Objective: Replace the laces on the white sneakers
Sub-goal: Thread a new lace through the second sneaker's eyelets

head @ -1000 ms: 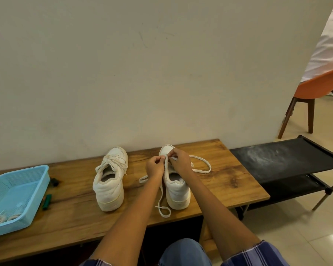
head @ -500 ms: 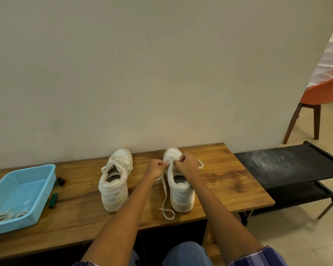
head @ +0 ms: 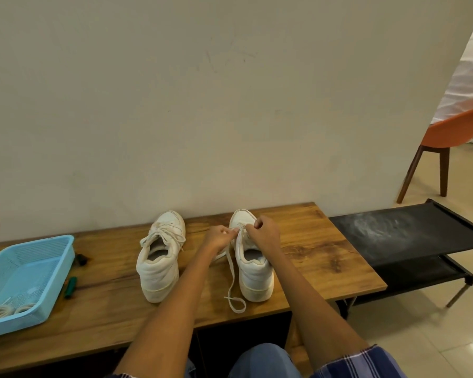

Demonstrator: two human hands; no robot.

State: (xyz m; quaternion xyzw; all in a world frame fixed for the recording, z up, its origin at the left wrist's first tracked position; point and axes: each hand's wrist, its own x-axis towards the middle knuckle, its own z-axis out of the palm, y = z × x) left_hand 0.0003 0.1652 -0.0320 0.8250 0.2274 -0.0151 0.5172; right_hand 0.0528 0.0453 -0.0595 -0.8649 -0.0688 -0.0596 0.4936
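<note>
Two white sneakers stood on the table with their toes toward its far edge, along the wall: the left sneaker (head: 160, 257) near the middle, fully laced, and the right sneaker (head: 250, 257) toward the right end. Over the right sneaker's eyelets, the left hand (head: 219, 238) pinched the lace (head: 232, 271) between curled fingers; the right hand (head: 263, 233) was curled too, apparently pinching the same lace by the tongue, though what it held was too small to be sure. One loose end trailed down beside the shoe and looped near the front edge. More laces (head: 0, 312) lay coiled in the blue basket (head: 58, 264) at the left end.

The lace looked light, limp and flat, likely to twist or slip, so it would be best pinched close to an eyelet or at its tip. The sneaker seemed light enough to shift under a pull.
</note>
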